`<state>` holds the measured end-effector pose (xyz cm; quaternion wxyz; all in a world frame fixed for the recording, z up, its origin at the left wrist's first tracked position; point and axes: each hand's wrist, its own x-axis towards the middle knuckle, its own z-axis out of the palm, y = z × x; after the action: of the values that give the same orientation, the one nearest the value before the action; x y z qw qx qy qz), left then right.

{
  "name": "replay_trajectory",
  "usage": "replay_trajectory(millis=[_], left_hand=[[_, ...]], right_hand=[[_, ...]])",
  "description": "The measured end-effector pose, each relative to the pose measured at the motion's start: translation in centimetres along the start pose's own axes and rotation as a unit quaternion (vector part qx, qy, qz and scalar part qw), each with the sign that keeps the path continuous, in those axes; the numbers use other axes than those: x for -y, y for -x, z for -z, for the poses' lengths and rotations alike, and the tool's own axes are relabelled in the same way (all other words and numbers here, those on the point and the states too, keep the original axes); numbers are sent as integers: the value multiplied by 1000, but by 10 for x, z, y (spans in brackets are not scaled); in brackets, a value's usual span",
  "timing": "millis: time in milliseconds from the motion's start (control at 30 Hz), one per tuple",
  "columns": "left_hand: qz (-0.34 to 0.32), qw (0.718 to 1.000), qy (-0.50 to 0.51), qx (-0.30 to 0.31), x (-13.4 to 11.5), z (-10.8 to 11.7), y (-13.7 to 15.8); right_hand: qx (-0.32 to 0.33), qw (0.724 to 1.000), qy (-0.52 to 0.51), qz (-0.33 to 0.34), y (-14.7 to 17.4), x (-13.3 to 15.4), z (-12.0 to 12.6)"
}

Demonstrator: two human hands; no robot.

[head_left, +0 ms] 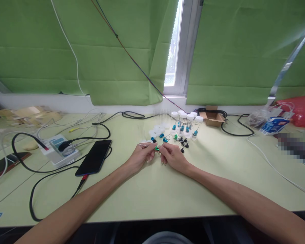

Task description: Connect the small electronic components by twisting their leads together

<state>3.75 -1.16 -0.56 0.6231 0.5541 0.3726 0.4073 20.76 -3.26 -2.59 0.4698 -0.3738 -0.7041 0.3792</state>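
My left hand (pixel 142 154) is closed in a pinch on a thin metal rod (pixel 141 145) that sticks out to the left. Between the fingertips of both hands shows a small shiny green metal piece (pixel 157 148). My right hand (pixel 173 155) pinches at the right end of this piece; its fingers hide part of it. Just beyond the hands lie small blue parts (pixel 165 139), a loose green part (pixel 176 137) and several black parts (pixel 186 145). Clear tubes with white caps (pixel 183 115) stand behind them, blue-ended pieces inside.
Translucent white caps (pixel 156 130) lie left of the tubes. An open cardboard box (pixel 213 118) sits behind to the right. On the left are a black phone (pixel 94 158) on a cable and a white power strip (pixel 57 150). A blue-and-white packet (pixel 275 125) lies far right.
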Motion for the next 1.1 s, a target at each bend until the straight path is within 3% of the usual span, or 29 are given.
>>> replay_trajectory(millis=[533,767,933,1100], left_hand=[[-18,1000,-16,-20,-1,-1,2],[-57,995,-51,-56,0,-3,3],[-94,978,-168,-76,-3,-7,7],[-112,961,-243,-74,-2,-9,10]], right_hand=[[-15,999,31,4,0,2,-1],[-96,992,80,19,-2,4,2],[-133,976,147,95,1,6,2],[-95,960,199,175,6,8,-1]])
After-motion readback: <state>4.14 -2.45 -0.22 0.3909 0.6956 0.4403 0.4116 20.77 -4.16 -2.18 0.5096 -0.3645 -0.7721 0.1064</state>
